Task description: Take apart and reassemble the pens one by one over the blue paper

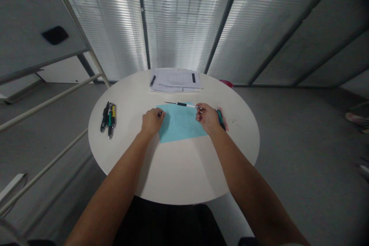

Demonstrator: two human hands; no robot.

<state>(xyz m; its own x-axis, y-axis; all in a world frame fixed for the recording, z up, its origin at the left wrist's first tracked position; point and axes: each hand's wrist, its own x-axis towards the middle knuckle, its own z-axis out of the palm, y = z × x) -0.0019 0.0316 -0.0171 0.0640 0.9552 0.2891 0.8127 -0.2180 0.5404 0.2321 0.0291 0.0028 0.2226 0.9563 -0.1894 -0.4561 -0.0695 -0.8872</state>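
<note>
Over a light blue sheet (181,128) on the round white table, my right hand (208,117) pinches a pen (188,105) with a white barrel and a black section. A thin dark rod, like a refill, sticks out of the pen's left end toward the left. At the sheet's left edge, my left hand (152,122) is closed around a small dark piece (160,113) with a shiny end. It looks like a pen part, mostly hidden by the fingers. The two hands are apart.
Several pens (109,117) lie grouped at the table's left side. Just right of my right hand are a green-and-black pen (220,118) and a pinkish item (224,117). A paper stack (175,80) with a dark pen (152,80) on it lies at the far edge.
</note>
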